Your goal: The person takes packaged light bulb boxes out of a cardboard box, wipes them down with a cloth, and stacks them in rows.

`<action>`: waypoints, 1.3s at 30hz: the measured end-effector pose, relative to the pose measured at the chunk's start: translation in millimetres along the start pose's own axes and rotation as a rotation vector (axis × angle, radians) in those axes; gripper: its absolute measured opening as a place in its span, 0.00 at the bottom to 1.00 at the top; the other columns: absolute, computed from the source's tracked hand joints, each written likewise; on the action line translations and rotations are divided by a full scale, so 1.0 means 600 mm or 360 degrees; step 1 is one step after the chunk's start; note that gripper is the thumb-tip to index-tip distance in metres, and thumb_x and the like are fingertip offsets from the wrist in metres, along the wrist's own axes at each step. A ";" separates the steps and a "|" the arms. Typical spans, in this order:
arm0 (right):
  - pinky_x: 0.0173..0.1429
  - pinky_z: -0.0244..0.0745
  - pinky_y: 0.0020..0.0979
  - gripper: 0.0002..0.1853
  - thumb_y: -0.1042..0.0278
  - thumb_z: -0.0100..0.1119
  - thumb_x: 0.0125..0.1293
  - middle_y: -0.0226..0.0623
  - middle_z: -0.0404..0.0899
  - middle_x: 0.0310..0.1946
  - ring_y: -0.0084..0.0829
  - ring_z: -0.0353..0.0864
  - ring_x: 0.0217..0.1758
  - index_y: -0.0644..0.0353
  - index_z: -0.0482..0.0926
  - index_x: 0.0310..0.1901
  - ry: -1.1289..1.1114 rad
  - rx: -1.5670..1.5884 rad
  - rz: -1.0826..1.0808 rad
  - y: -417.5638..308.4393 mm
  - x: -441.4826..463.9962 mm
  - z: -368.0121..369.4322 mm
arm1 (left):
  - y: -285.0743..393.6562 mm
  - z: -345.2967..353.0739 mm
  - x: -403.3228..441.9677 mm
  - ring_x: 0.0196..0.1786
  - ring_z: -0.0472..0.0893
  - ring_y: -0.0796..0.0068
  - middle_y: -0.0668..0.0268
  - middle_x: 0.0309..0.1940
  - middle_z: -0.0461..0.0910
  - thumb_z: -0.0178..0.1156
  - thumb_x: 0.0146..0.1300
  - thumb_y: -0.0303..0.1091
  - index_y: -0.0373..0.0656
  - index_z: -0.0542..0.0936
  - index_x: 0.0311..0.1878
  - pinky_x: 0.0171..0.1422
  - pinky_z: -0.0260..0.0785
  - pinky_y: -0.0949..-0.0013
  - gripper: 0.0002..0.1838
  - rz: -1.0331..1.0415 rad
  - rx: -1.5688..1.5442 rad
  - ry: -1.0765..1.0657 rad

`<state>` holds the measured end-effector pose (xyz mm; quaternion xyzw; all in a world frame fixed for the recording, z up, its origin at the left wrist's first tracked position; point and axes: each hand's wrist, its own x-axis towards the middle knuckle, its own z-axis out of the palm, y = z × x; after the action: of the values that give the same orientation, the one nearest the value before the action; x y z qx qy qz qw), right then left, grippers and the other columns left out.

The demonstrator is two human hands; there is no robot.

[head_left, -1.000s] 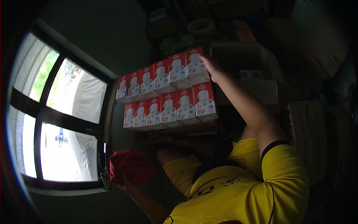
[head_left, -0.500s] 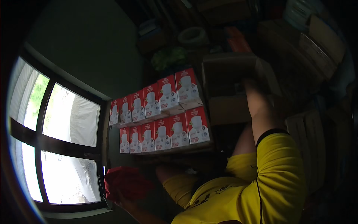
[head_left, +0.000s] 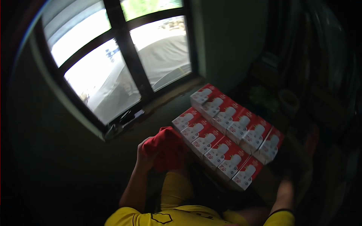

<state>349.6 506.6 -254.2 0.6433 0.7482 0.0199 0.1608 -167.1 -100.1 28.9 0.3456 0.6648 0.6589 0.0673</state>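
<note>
My left hand (head_left: pixel 143 155) is closed on a crumpled red cloth (head_left: pixel 166 146), held up beside the stacked boxes. Two stepped rows of red and white light bulb boxes (head_left: pixel 230 124) stand to the right of the cloth, with a bulb pictured on each front. My right hand (head_left: pixel 287 180) reaches down into an open cardboard box (head_left: pixel 264 184) at the right end of the rows. Deep shadow hides its fingers, so I cannot see what they touch.
A dark-framed window (head_left: pixel 120 56) fills the upper left, with small dark items (head_left: pixel 126 118) on its sill. Behind the bulb boxes are a pale ring-shaped roll (head_left: pixel 289 99) and a green bundle (head_left: pixel 262 94), both dim. The far right is too dark to make out.
My view has swung left toward the window, and the bulb boxes now appear tilted and further right. The red cloth shows higher in view, still in my left hand. My right arm remains at the cardboard box.
</note>
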 end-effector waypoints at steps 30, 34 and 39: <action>0.70 0.66 0.44 0.43 0.49 0.57 0.62 0.48 0.65 0.67 0.43 0.69 0.67 0.61 0.53 0.73 0.0497 0.2519 -0.2092 -0.180 -0.734 -0.557 | 0.064 0.315 -0.144 0.71 0.63 0.71 0.62 0.69 0.65 0.69 0.60 0.35 0.39 0.57 0.76 0.76 0.55 0.61 0.44 0.0172 -0.1520 -0.1018; 0.74 0.61 0.47 0.41 0.47 0.55 0.67 0.50 0.60 0.71 0.45 0.64 0.72 0.62 0.52 0.74 0.0915 0.3059 -0.1694 -0.246 -0.785 -0.552 | 0.103 0.294 -0.153 0.71 0.63 0.74 0.63 0.69 0.66 0.76 0.52 0.33 0.39 0.58 0.75 0.77 0.52 0.65 0.49 0.0232 -0.1502 -0.1131; 0.78 0.54 0.48 0.46 0.51 0.58 0.66 0.49 0.53 0.76 0.46 0.56 0.78 0.58 0.46 0.78 0.1336 0.2660 -0.1780 -0.294 -0.788 -0.470 | 0.090 0.288 -0.186 0.71 0.64 0.74 0.63 0.69 0.66 0.74 0.52 0.29 0.39 0.61 0.74 0.76 0.53 0.66 0.46 0.0219 -0.1521 -0.0893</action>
<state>162.6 68.3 73.0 0.0598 0.7074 -0.3530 -0.6094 31.2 -23.7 16.8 0.4813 0.2247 0.7726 0.3477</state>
